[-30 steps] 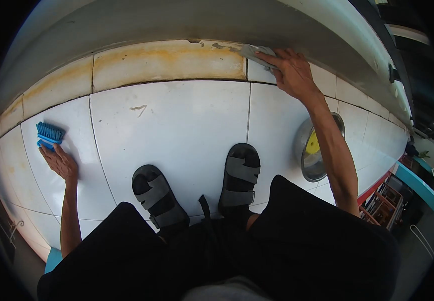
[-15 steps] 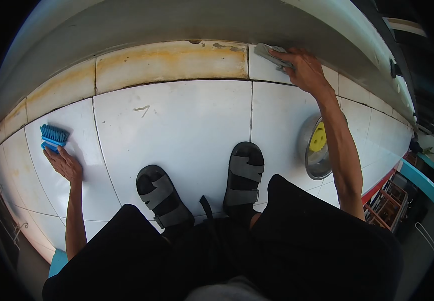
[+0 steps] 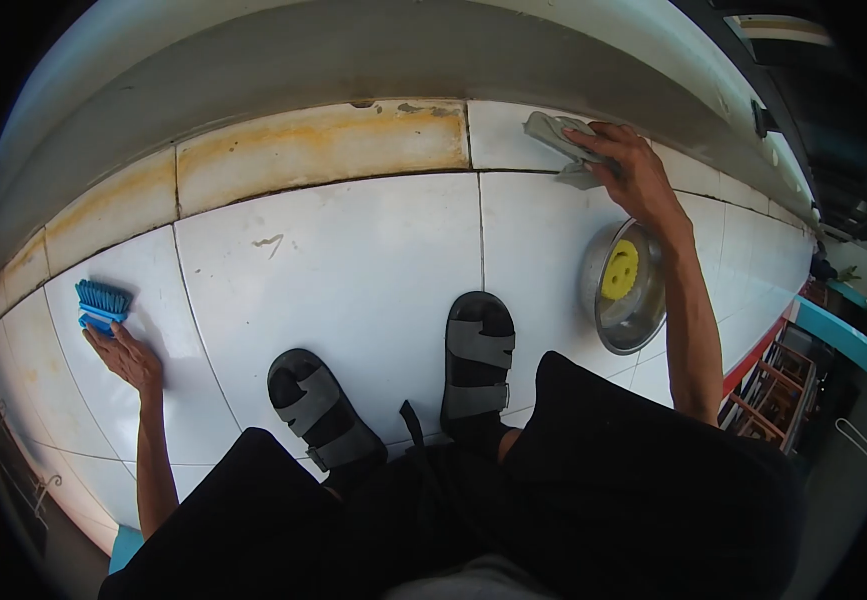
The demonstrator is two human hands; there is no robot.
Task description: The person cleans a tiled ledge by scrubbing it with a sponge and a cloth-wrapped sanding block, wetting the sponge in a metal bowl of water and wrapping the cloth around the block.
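My right hand [image 3: 631, 165] is closed on a folded grey cloth [image 3: 555, 133] and presses it against a white skirting tile. The cloth's lower end hangs over the joint with the floor. At the far left, my left hand [image 3: 128, 358] rests low by the floor, its fingers on the near end of a blue scrub brush [image 3: 103, 308]. The brush's bristles point away from me. Below my right forearm stands a metal bowl [image 3: 631, 336] holding a yellow sponge [image 3: 620, 270] with holes like a smiling face.
Yellow-brown stains mark the skirting tiles [image 3: 323, 143] left of the cloth. My sandaled feet [image 3: 478, 365] stand on white floor tiles [image 3: 353, 260]. A smooth grey wall [image 3: 353, 60] rises beyond the skirting. Brown racks [image 3: 773, 385] stand at the right.
My right hand has slid the cloth rightward along the skirting tile. The view has tilted slightly, so the floor sits lower in the picture. My left hand stays at the brush.
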